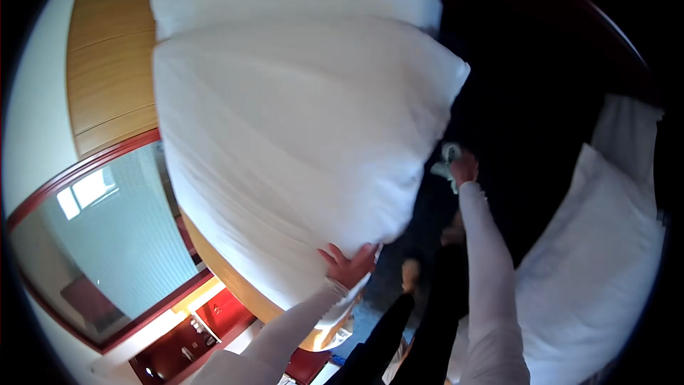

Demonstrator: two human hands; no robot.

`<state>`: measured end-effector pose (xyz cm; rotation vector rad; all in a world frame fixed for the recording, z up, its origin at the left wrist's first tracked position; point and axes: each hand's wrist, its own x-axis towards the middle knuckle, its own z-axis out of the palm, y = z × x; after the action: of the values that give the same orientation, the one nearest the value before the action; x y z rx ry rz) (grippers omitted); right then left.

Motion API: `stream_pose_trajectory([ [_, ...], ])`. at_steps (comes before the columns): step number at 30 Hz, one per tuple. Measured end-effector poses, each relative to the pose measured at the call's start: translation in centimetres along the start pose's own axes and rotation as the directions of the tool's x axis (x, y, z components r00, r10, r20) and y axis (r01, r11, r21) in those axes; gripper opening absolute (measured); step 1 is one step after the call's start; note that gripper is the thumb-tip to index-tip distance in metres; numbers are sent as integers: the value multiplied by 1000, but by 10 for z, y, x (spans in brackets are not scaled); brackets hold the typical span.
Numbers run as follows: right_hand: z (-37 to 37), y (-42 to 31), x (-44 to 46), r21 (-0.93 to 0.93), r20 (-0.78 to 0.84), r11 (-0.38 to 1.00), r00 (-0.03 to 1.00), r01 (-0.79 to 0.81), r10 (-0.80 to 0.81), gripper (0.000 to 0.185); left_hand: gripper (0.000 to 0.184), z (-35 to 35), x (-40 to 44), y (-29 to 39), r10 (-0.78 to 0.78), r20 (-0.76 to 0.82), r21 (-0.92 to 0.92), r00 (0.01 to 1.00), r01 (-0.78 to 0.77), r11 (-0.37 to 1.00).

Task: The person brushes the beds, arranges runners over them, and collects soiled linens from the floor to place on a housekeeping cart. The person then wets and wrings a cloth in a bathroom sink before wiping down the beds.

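A large white duvet (285, 135) spreads over a bed through the middle of the head view. My left hand (349, 265) lies on its lower edge, fingers spread and nothing gripped between them. To the right, over the dark floor, my right hand (464, 169) is closed on a small pale item (451, 153), perhaps a cloth, beside the duvet's right edge. Poor light there hides the item's exact shape.
Another bed with white bedding (591, 271) stands at the right. My dark-clothed legs (434, 321) and bare feet (410, 274) are between the beds. At the left are a wooden panel (114, 64) and a red-framed glass pane (121, 235).
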<state>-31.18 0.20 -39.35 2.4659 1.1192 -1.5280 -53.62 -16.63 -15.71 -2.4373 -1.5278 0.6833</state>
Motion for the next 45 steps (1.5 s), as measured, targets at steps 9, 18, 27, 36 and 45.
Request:
stream_pose_trajectory([
  [9, -22, 10, -265, 339, -564, 628, 686, 700, -460, 49, 42, -4, -2, -5, 27, -43, -187, 999, -35, 982],
  [18, 119, 72, -172, 194, 130, 979, 987, 68, -95, 52, 17, -2, 4, -6, 48, -185, -253, 982, -95, 963],
  [27, -63, 109, -370, 880, -2, 471, 993, -55, 118, 52, 59, -118, 12, 54, 256, 290, -910, 922, 184, 371],
  [36, -217, 173, -455, 990, -104, -103, 987, 92, -121, 54, 55, -323, 100, 140, 855, 240, -935, 460, -128, 331],
  [45, -350, 307, -478, 158, -456, 917, 850, 367, -262, 33, 28, -485, 204, 275, 922, 366, -685, -129, -708, 172],
])
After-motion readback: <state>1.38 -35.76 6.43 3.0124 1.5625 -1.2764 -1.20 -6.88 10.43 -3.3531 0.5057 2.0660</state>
